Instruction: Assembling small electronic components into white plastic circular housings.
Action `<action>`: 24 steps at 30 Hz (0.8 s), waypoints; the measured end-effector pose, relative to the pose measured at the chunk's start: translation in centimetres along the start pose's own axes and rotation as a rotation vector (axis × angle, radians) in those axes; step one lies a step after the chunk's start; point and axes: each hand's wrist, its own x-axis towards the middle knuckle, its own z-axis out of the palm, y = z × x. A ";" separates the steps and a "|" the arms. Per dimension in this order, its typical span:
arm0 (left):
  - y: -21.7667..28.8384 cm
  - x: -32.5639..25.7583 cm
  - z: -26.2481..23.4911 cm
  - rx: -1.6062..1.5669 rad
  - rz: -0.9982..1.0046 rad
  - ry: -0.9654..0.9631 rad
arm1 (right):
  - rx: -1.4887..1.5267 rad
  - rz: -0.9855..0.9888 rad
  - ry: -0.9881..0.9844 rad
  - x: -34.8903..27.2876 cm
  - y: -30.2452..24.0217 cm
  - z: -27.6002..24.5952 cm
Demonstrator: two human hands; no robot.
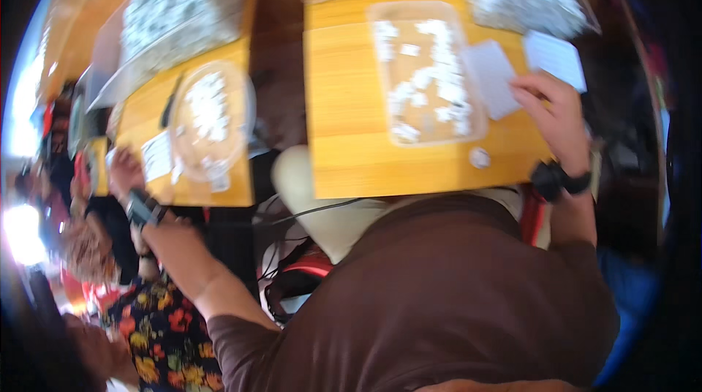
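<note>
While the right hand [556, 118] rests fingers-together on a white card [491, 77] just beside the clear tray [380, 63] of white pieces, pinning it flat, the left hand [164, 235] curls shut around a dark device [142, 208], apparently to carry it.

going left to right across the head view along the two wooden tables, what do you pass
Left hand holding a small dark device → round clear tray of white pieces → gap between the tables → rectangular clear tray of white pieces → white card → right hand resting at the card.
</note>
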 end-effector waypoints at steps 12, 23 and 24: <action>-4.0 -27.0 10.7 -0.596 0.022 -0.754 | -0.279 -0.506 -0.243 0.6 -0.6 2.5; -12.3 -34.8 10.9 -0.626 -0.198 -0.612 | -0.454 -0.576 -0.207 2.8 -2.4 4.4; -12.7 -35.2 10.6 -0.634 -0.223 -0.588 | -0.257 -0.611 -0.163 2.7 -3.9 4.5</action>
